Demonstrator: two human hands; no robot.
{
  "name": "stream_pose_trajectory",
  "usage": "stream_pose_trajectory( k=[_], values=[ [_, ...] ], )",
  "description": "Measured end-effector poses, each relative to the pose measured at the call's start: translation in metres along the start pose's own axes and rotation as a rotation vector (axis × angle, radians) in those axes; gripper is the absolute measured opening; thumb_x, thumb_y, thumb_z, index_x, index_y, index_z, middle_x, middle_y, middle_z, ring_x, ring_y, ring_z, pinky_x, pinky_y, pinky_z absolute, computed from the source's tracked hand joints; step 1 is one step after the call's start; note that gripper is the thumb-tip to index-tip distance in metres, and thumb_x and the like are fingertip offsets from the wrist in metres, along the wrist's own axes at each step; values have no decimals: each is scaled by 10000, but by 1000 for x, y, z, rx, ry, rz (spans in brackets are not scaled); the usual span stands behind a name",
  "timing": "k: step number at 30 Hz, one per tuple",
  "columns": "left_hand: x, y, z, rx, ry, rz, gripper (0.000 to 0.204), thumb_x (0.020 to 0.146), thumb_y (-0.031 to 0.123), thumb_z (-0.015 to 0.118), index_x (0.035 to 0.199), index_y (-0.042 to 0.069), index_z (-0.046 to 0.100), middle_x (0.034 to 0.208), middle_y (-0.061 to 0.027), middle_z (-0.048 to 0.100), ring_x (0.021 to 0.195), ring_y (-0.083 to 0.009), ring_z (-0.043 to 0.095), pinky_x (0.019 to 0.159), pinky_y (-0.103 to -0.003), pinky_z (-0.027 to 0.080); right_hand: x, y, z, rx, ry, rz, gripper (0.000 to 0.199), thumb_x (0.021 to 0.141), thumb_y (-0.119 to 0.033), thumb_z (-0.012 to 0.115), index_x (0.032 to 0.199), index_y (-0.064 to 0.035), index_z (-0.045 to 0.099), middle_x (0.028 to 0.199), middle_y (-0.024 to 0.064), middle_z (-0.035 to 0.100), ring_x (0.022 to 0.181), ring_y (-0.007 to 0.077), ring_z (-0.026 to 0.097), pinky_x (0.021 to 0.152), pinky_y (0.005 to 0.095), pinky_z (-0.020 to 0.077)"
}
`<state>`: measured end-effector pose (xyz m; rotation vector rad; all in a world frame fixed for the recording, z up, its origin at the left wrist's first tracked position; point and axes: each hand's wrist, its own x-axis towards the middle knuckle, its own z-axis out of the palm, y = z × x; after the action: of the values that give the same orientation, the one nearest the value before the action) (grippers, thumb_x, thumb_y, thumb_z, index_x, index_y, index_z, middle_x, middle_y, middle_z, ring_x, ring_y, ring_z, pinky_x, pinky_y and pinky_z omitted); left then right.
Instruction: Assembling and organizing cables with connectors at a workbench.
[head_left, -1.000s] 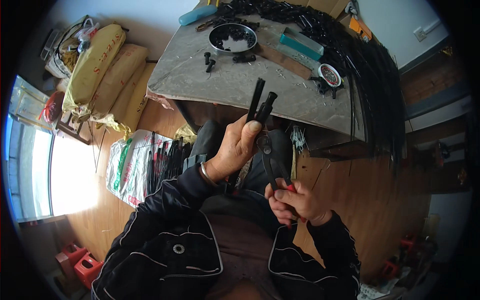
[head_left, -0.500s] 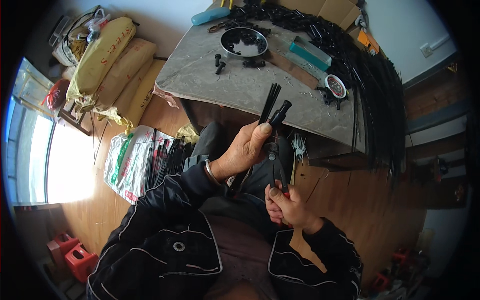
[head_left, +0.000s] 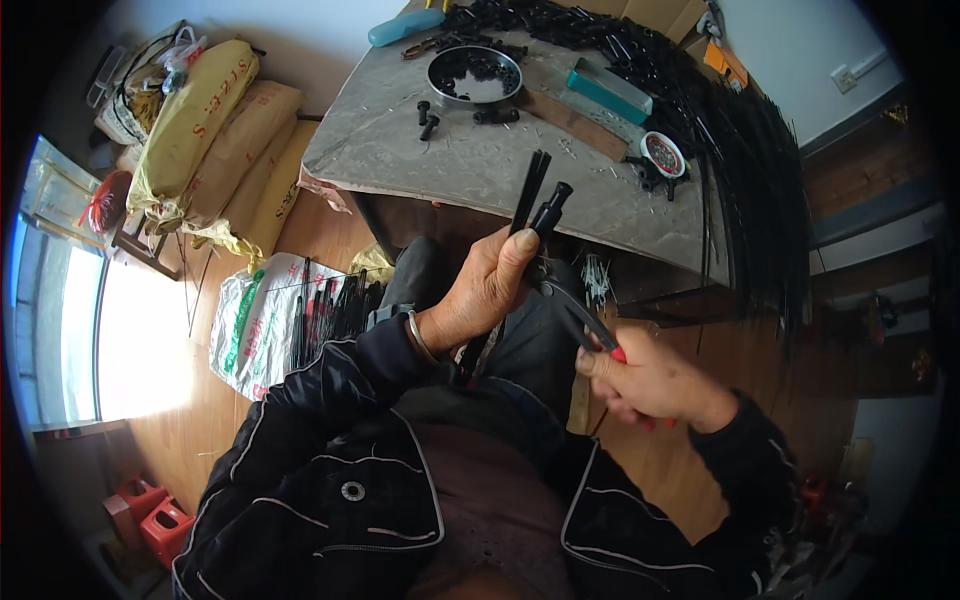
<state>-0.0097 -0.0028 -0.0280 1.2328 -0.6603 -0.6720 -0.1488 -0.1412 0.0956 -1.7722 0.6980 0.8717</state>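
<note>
My left hand [head_left: 480, 285] is closed around a bundle of thin black rods [head_left: 531, 187] and a short black tubular piece [head_left: 552, 208], which stick up past my thumb toward the table edge. Long-handled pincers [head_left: 580, 313] with red grips are held in my right hand [head_left: 650, 375], slanting up and left. Their head is just below my left fist, at the lower end of the held pieces. What the jaws touch is too small to make out. The right fingers are slightly blurred.
On the grey table [head_left: 380, 150] are a metal bowl [head_left: 474, 98] of small black parts, a teal box [head_left: 610, 95], a white dish [head_left: 663, 153] and a heap of black rods [head_left: 750, 190]. More rods [head_left: 335, 315] lie on a white sack [head_left: 250, 318] at left.
My right hand has swung right and a little upward, turning the pincers from nearly upright to slanted. The left hand keeps its hold, shifting slightly left and up.
</note>
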Motion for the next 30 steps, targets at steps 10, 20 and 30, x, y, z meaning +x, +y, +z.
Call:
stream_pose_trajectory(
  k=[10, 20, 30],
  values=[
    [3, 9, -1, -179, 11, -34, 472, 980, 510, 427, 872, 62, 525, 602, 56, 419, 495, -27, 364, 440, -195, 279, 7, 18, 7, -715, 670, -476, 202, 865, -71, 600, 966, -7, 436, 761, 210, 588, 719, 409, 612, 623, 465, 458],
    [5, -4, -3, -234, 60, -55, 441, 945, 495, 527, 823, 73, 552, 608, 73, 428, 499, -22, 361, 441, -198, 270, 27, 22, 3, -755, 1170, -765, 427, 662, 52, 677, 992, -55, 428, 959, 109, 495, 940, 314, 519, 858, 410, 369],
    [10, -6, 3, -240, 172, -46, 279, 909, 311, 664, 853, 55, 569, 668, 90, 435, 596, -24, 352, 510, -209, 291, 58, 52, 60, -246, 1137, -657, 394, 658, 76, 703, 953, -46, 472, 898, 120, 533, 847, 328, 577, 703, 397, 460]
  ],
)
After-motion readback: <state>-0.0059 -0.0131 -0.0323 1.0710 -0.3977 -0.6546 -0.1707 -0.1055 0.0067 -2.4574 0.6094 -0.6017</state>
